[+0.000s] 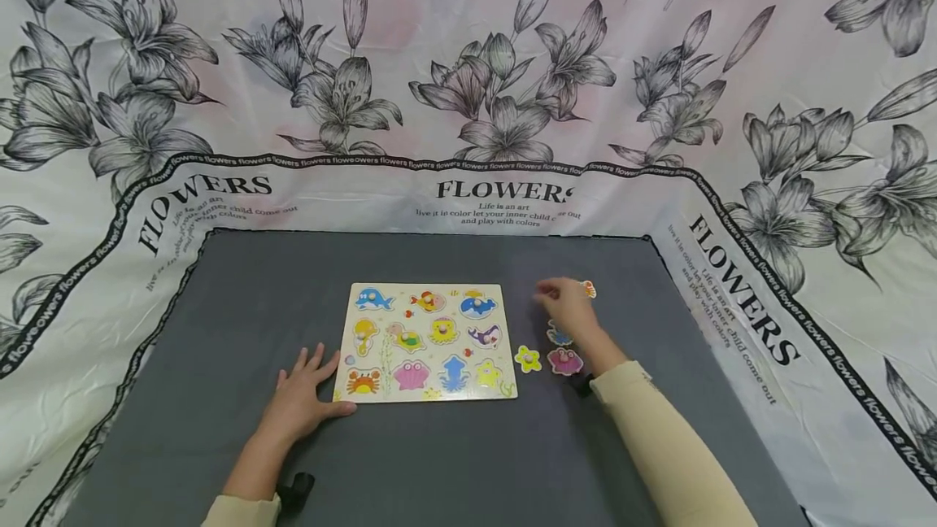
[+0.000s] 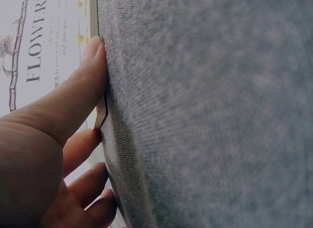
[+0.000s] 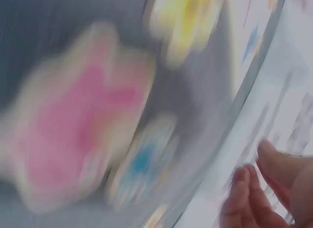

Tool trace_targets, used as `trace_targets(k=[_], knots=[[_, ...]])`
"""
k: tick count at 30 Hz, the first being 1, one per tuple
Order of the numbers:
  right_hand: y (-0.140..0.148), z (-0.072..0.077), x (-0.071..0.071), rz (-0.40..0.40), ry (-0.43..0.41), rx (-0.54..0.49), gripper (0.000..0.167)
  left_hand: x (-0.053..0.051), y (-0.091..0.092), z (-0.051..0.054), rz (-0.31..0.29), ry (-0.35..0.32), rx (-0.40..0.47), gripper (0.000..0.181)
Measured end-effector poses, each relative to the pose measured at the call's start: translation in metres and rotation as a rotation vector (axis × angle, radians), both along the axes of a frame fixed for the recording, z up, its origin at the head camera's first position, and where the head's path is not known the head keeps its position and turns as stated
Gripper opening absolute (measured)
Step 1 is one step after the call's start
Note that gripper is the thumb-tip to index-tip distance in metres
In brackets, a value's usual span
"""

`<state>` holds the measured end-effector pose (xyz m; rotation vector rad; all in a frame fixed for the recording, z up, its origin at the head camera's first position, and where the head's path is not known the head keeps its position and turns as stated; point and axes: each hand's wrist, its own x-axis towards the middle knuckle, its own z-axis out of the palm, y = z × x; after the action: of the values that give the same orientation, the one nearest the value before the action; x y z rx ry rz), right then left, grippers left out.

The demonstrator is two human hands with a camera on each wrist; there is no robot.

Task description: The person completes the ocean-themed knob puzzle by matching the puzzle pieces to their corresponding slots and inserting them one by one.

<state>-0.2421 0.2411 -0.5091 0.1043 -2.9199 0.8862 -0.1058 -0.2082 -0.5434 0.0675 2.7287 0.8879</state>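
Note:
A wooden puzzle board [image 1: 420, 348] printed with sea creatures lies on the dark grey cloth. At its front left corner is my left hand [image 1: 296, 401], fingers spread, thumb resting along the front edge. The left wrist view shows that thumb [image 2: 93, 54] against the board's side. My right hand [image 1: 571, 307] hovers right of the board, its fingers bent; the right wrist view shows nothing between thumb and fingertips [image 3: 239, 181]. Around it lie a yellow star piece [image 1: 528, 359], a pink shell piece [image 1: 565, 361], a partly covered blue piece [image 1: 560, 333] and an orange piece [image 1: 589, 289].
White cloth with black flower drawings and lettering [image 1: 505, 192] borders the grey cloth [image 1: 439, 462] at the back and sides. The right wrist view is blurred.

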Motion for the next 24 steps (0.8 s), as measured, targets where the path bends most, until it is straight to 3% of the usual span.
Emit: trace_targets(k=[3, 6, 10, 14, 18, 20, 24], knots=[[0.036, -0.002, -0.021, -0.133, 0.016, 0.016, 0.025, -0.001, 0.001, 0.001, 0.006, -0.008, 0.004, 0.109], [0.061, -0.009, -0.034, -0.212, -0.074, 0.053, 0.028, -0.002, 0.002, 0.002, 0.009, -0.011, 0.001, 0.109], [0.077, -0.022, -0.041, -0.229, -0.150, 0.095, 0.027, -0.003, 0.002, 0.002, 0.009, -0.011, -0.004, 0.108], [0.071, -0.024, -0.041, -0.216, -0.044, 0.109, 0.021, -0.003, 0.002, 0.001, 0.015, -0.010, -0.001, 0.108], [0.029, -0.009, -0.030, -0.123, 0.059, 0.062, 0.017, -0.001, 0.001, 0.001, 0.022, -0.011, -0.006, 0.110], [-0.008, 0.002, -0.016, -0.007, 0.072, 0.023, 0.017, 0.000, 0.000, 0.002, 0.023, -0.017, -0.006, 0.110], [-0.105, 0.016, 0.027, 0.268, 0.045, -0.046, 0.010, 0.001, -0.002, 0.003, 0.022, -0.019, -0.005, 0.110]])
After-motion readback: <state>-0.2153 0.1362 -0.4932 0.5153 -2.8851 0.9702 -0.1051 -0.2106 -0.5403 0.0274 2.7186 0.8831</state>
